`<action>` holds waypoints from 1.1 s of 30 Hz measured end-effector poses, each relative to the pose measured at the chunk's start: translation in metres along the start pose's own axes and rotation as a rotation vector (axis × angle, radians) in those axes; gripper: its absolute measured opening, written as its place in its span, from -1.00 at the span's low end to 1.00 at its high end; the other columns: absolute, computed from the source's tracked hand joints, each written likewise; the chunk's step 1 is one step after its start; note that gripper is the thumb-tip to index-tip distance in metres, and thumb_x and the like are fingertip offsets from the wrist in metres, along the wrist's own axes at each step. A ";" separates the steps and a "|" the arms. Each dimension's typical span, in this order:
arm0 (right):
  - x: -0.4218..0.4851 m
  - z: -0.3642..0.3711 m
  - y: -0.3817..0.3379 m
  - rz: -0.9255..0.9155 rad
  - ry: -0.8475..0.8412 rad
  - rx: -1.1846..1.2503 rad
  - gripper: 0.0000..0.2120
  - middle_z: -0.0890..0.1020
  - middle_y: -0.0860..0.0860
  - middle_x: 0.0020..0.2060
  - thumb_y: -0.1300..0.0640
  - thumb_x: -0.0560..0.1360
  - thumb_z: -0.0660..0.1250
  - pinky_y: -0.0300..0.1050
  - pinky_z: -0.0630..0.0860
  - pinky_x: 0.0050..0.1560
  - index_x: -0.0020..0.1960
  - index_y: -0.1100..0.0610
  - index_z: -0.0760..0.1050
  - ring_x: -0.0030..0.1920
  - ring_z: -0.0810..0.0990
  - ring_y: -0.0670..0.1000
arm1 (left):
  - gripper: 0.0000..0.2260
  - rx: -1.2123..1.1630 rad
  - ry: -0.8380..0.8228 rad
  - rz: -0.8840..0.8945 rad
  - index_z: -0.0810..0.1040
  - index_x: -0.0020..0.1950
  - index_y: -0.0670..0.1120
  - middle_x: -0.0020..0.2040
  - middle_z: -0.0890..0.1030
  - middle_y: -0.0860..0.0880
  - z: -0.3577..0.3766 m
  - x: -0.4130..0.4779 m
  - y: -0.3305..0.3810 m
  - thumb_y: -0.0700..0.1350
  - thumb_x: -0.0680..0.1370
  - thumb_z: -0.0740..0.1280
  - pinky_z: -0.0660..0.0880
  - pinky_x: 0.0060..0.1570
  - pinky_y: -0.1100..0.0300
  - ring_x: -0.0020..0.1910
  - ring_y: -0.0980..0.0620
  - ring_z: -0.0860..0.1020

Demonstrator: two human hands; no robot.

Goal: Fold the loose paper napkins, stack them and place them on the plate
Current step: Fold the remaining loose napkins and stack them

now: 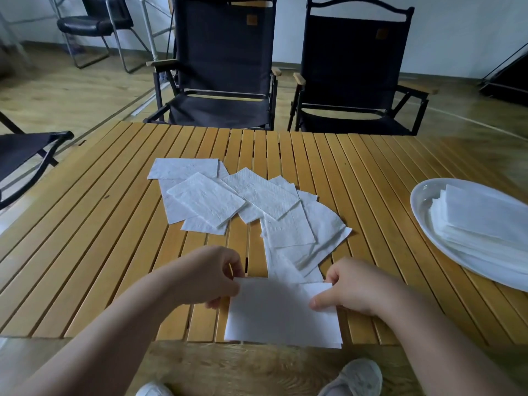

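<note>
My left hand (213, 277) and right hand (347, 291) each pinch a far corner of the napkin (281, 312) lying on the table (85, 238) edge. It's featherlight and limp, probably tears easily; corners suit. Loose napkins (245, 204) lie beyond my hands, the plate (423, 207) off right.

Dim, soft light; blurred, edges bowed outward.

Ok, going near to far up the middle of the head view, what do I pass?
Shoes → held napkin → loose napkins → bare table → black chairs.
</note>
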State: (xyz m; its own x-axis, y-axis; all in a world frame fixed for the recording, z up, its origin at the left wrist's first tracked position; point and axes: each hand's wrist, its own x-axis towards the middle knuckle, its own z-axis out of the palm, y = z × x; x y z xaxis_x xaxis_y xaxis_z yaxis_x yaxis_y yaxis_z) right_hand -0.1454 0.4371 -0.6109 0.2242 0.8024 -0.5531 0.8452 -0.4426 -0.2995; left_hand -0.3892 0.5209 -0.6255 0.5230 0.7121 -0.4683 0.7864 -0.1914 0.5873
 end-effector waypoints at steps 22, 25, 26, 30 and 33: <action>0.005 0.014 -0.011 -0.303 0.271 0.020 -0.93 0.59 -0.13 -0.18 0.03 0.50 0.45 -0.29 0.42 -0.28 -0.09 -0.12 0.58 -0.19 0.56 -0.16 | -0.91 0.315 0.118 0.183 0.57 -0.09 0.09 -0.06 0.55 0.11 0.008 0.010 0.007 0.05 0.50 0.45 0.42 -0.24 0.31 -0.14 0.10 0.52; 0.010 0.019 -0.012 -0.326 0.275 0.001 -0.98 0.59 -0.16 -0.10 0.01 0.54 0.41 -0.26 0.52 -0.15 -0.06 -0.11 0.60 -0.14 0.57 -0.16 | -0.90 0.300 0.119 0.189 0.55 -0.13 0.11 -0.08 0.55 0.11 0.007 0.011 0.006 0.05 0.50 0.46 0.41 -0.26 0.33 -0.18 0.13 0.50; 0.011 0.020 -0.012 -0.328 0.277 -0.005 -0.98 0.58 -0.16 -0.07 0.01 0.55 0.40 -0.24 0.54 -0.12 -0.06 -0.10 0.60 -0.12 0.56 -0.16 | -0.90 0.300 0.118 0.192 0.55 -0.13 0.11 -0.08 0.55 0.11 0.007 0.012 0.005 0.04 0.50 0.46 0.41 -0.26 0.33 -0.18 0.13 0.50; 0.017 0.022 -0.012 -0.322 0.262 -0.044 -0.89 0.51 -0.12 -0.03 0.06 0.60 0.30 -0.18 0.52 -0.12 -0.10 -0.01 0.53 -0.13 0.55 -0.10 | -0.90 0.284 0.121 0.199 0.59 -0.05 0.07 -0.07 0.55 0.12 0.007 0.013 0.004 0.05 0.51 0.44 0.49 -0.20 0.28 -0.13 0.11 0.54; 0.018 0.023 -0.013 -0.331 0.252 -0.089 -0.86 0.49 -0.11 -0.01 0.09 0.63 0.23 -0.12 0.51 -0.09 -0.10 -0.01 0.49 -0.11 0.54 -0.06 | -0.88 0.248 0.187 0.246 0.62 0.02 0.07 -0.05 0.54 0.14 0.009 0.017 0.002 0.04 0.52 0.44 0.55 -0.11 0.20 -0.13 0.12 0.54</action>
State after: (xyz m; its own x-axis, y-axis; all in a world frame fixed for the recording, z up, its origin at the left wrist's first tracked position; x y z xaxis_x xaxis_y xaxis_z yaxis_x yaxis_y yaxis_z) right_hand -0.1630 0.4478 -0.6348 0.0356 0.9731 -0.2276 0.9278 -0.1168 -0.3543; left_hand -0.3761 0.5267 -0.6381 0.6544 0.7314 -0.1918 0.7129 -0.5123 0.4789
